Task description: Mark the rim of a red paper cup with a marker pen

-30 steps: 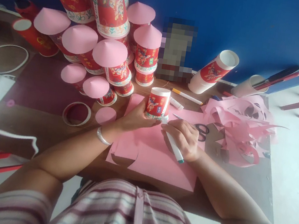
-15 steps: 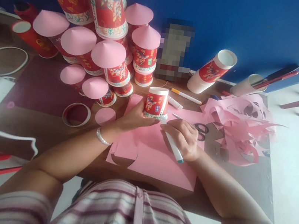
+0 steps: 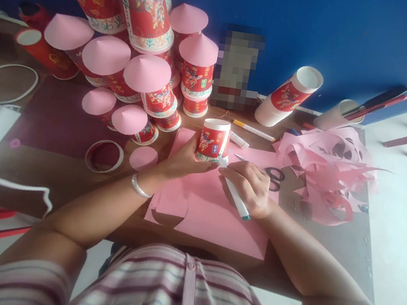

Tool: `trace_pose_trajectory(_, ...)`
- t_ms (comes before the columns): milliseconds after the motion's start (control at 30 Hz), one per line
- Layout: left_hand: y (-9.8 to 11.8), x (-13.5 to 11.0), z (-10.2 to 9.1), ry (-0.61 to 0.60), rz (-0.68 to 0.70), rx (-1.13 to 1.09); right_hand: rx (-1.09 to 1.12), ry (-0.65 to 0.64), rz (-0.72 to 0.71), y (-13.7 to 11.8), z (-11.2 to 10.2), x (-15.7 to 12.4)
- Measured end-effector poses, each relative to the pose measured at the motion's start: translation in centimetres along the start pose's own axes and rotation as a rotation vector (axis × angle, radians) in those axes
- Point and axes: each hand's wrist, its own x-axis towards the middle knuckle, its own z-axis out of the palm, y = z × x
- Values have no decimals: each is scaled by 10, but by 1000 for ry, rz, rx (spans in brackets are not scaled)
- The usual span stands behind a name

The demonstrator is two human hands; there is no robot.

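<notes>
In the head view my left hand (image 3: 184,161) is wrapped round a red paper cup (image 3: 211,141) with printed figures and green marks along its white lower band. My right hand (image 3: 249,187) grips a white marker pen (image 3: 234,194) with a green end. The marker's tip meets the white band at the cup's lower right. Beneath both hands lies pink paper (image 3: 216,220). Scissors (image 3: 274,178) rest by my right hand, their handles showing and the blades partly covered. Behind the cup lie a white marker (image 3: 239,140) and a yellow-and-white marker (image 3: 254,130).
Cups with pink paper cones (image 3: 147,74) crowd the back left. A roll of tape (image 3: 104,156) and a pink paper disc (image 3: 143,158) lie left of the hands. Pink paper scraps (image 3: 329,166) heap on the right. Stacked cups (image 3: 289,96) and a pen holder (image 3: 339,116) stand behind.
The cup and marker have shifted very slightly. Both hands keep their hold, and the things around stay where they were.
</notes>
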Motion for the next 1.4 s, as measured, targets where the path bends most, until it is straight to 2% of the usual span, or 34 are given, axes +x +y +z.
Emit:
trace_pose_trajectory(400, -2, 0, 1, 27, 8, 42, -4, -44, -6, 1, -2, 0)
trace_pose_trajectory(600, 0, 1, 3, 32, -14, 45, 0, -10, -9, 0, 0, 0)
trace_pose_trajectory(800, 5, 1, 4, 27, -22, 40, -57, -55, 2, 2, 1, -6)
trace_pose_trajectory(1033, 8, 1, 5, 14, -27, 27, 13, -43, 2, 3, -1, -5)
trace_pose_trajectory(1400, 1, 0, 2, 21, -25, 44, 3, -35, 3, 1, 1, -5)
